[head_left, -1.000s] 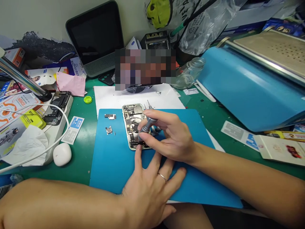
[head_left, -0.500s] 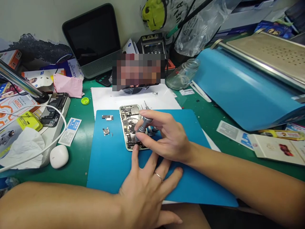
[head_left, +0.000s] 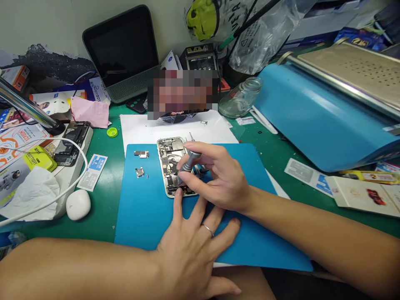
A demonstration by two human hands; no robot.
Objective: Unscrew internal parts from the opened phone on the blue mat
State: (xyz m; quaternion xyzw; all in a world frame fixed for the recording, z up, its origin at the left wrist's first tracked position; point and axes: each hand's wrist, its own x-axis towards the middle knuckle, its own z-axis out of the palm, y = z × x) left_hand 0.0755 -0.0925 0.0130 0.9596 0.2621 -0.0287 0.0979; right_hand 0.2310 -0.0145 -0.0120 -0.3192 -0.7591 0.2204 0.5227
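Observation:
An opened phone (head_left: 168, 160) with its inner parts bare lies on the blue mat (head_left: 140, 216). My right hand (head_left: 220, 177) pinches a grey screwdriver (head_left: 190, 160) between thumb and fingers, its lower end over the bottom part of the phone. The exact spot of its tip is hard to make out. My left hand (head_left: 193, 237) lies with fingers spread on the mat, the index fingertip touching the phone's lower edge. More tools (head_left: 191, 136) show partly behind my right hand. Left of the phone are a small metal plate (head_left: 141, 154) and a small metal bracket (head_left: 139, 171).
White paper (head_left: 137, 127) lies under the mat's far side. At the left stand a second opened phone (head_left: 71, 143), a white cable (head_left: 83, 154) and a white earbud case (head_left: 78, 205). A glass jar (head_left: 239, 100) lies at the back, near a large blue sheet (head_left: 312, 121).
The view has shifted slightly. The screwdriver stays in my right hand over the phone's lower part, tilted a little differently. My left thumb has stretched farther out to the right.

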